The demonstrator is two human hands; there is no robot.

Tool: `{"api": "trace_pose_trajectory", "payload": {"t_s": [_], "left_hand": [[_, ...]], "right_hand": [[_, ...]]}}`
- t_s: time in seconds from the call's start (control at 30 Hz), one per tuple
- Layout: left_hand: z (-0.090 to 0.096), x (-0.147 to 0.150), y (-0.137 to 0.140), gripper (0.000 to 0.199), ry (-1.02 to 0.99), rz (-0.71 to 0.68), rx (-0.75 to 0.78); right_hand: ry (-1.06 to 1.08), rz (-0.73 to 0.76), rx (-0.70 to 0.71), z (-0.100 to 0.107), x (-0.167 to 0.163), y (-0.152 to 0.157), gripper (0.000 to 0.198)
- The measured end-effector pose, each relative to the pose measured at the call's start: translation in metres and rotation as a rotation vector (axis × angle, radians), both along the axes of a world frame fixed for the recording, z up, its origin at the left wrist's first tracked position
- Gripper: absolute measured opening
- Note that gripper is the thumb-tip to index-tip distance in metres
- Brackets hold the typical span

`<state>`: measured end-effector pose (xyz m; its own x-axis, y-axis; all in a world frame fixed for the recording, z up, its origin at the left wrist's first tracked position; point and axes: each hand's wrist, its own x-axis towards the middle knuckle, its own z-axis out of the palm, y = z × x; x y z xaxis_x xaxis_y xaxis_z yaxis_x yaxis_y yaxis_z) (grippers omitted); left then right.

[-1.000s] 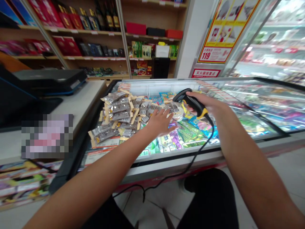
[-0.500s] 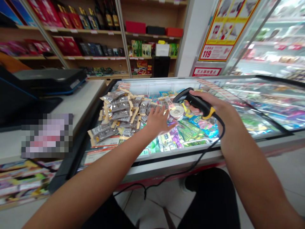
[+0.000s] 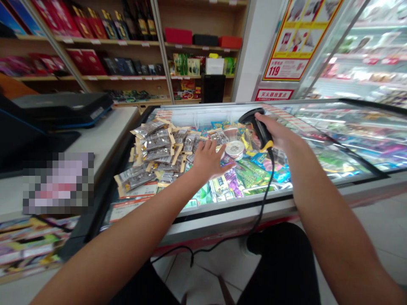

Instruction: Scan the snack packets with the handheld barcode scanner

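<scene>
My left hand (image 3: 208, 160) is spread out, palm down, over the glass top of a chest freezer (image 3: 187, 218). Its fingers point away from me, and nothing shows in it; whether it touches the glass I cannot tell. Beside those fingers lies a heap of clear-fronted packets with brown contents and tan ends (image 3: 157, 146). Just right of the hand sits a round tub with a white lid (image 3: 234, 149), and behind it a clear cup with a reddish-brown content (image 3: 231, 133). My right hand (image 3: 280, 130) grips a black and yellow barcode scanner (image 3: 262, 131), held above the freezer top.
The scanner's cable (image 3: 269, 186) hangs over the freezer's front edge toward my legs. A counter (image 3: 117, 135) at left carries a black scale-like device (image 3: 63, 108). Shelves (image 3: 127, 78) with boxes and bottles stand behind, and a wall poster (image 3: 299, 42) hangs at right.
The scanner has turned and shifted slightly right and up, its handle now more upright, and its cable hangs straighter. The clear cup behind the tub is now more visible. My left hand has barely moved.
</scene>
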<state>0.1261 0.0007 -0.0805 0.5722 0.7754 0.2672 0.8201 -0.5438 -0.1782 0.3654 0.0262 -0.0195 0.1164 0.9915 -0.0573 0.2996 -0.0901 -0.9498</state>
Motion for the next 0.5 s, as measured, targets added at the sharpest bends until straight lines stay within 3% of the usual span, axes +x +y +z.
{"api": "trace_pose_trajectory", "payload": {"t_s": [0.1,0.2,0.37,0.5], "left_hand": [[0.003,-0.005,0.005,0.084,0.056,-0.042,-0.016],[0.006,-0.009,0.009,0.081,0.08,-0.085,-0.011],[0.007,-0.011,0.013,0.076,0.074,-0.194,-0.028],[0.006,-0.013,0.017,0.077,0.029,-0.146,0.012]], "right_hand": [[-0.306,-0.28,0.043,-0.012,0.009,0.014,0.045],[-0.564,-0.391,0.092,-0.018,0.016,0.022,0.046],[-0.781,-0.337,0.115,-0.018,0.016,0.027,0.054],[-0.81,-0.19,0.06,-0.02,0.016,0.029,0.057]]}}
